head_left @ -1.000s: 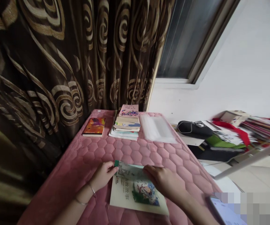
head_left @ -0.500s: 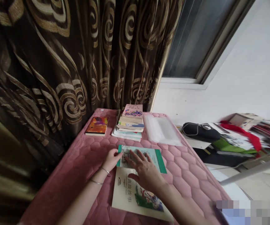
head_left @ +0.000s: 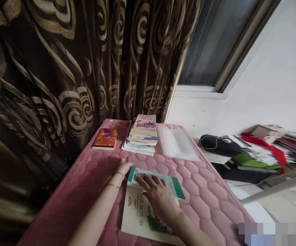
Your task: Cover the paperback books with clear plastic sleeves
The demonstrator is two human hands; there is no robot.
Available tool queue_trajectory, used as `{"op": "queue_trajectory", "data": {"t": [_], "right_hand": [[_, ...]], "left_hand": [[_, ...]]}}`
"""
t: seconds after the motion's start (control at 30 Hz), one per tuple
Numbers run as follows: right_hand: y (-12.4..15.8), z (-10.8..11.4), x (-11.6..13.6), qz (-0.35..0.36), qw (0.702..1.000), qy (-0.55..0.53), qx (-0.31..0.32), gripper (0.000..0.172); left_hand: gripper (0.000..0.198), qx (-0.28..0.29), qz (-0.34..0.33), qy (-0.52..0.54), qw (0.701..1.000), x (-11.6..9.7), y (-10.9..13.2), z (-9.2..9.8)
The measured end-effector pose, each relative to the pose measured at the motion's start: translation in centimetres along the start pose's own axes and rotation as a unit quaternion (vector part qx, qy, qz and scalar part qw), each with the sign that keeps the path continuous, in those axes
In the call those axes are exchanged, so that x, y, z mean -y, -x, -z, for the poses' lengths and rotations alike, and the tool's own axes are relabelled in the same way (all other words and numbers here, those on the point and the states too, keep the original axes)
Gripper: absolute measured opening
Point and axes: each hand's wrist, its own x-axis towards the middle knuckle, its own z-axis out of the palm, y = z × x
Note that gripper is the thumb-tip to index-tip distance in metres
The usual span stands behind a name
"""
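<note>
My right hand (head_left: 159, 193) lies flat with its fingers spread on a pale green cover panel (head_left: 169, 182) with darker green ends. Under that panel's near side is a cream book cover (head_left: 131, 218) with large Chinese characters and a colourful picture, partly hidden by my right hand and wrist. Whether panel and cream cover belong to one book I cannot tell. At the panel's upper left corner is my left hand (head_left: 124, 167), thumb side toward the edge; its other fingers are hidden, so a grip on the corner cannot be made out.
A stack of books (head_left: 142, 136) stands at the back of the pink quilted surface (head_left: 196, 184). Left of it lies an orange and purple book (head_left: 105, 138), right of it a pile of clear plastic sheets (head_left: 178, 143). A patterned curtain (head_left: 78, 68) hangs along the left.
The green-ended panel sits slightly lower in view, its near edge nearer me. My left hand has shifted a little up and right relative to the panel's corner. My right hand stays on the panel.
</note>
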Motion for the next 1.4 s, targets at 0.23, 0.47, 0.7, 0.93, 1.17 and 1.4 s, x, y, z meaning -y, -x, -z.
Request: {"op": "queue_trajectory", "data": {"t": [0.23,0.47,0.7,0.93,1.17,1.4], "right_hand": [[1.1,-1.2,0.6,0.008,1.000,-0.008,0.008,0.067],[0.7,-2.3,1.4,-0.035,0.999,0.006,-0.026,0.062],[0.7,-3.3,1.3,-0.025,0.998,0.012,-0.048,0.063],[0.6,-3.4,0.9,-0.005,0.998,-0.011,-0.059,0.057],[0.5,-1.2,-2.0,-0.086,0.988,-0.107,-0.068,0.034],[0.6,-4.2,-7.8,-0.341,0.900,-0.183,-0.199,0.051]], "left_hand": [[0.031,0.102,0.046,0.135,0.984,-0.9,1.7,-0.2],[0.041,0.117,0.011,0.192,0.974,0.1,3.2,0.6],[0.041,0.060,-0.075,0.157,0.983,2.4,2.8,0.1],[0.031,-0.004,-0.141,0.097,0.985,2.4,3.6,-0.4],[0.028,-0.037,-0.154,0.073,0.985,2.4,4.2,-0.3],[0.038,-0.005,-0.172,0.086,0.981,3.0,4.3,-0.1]]}}
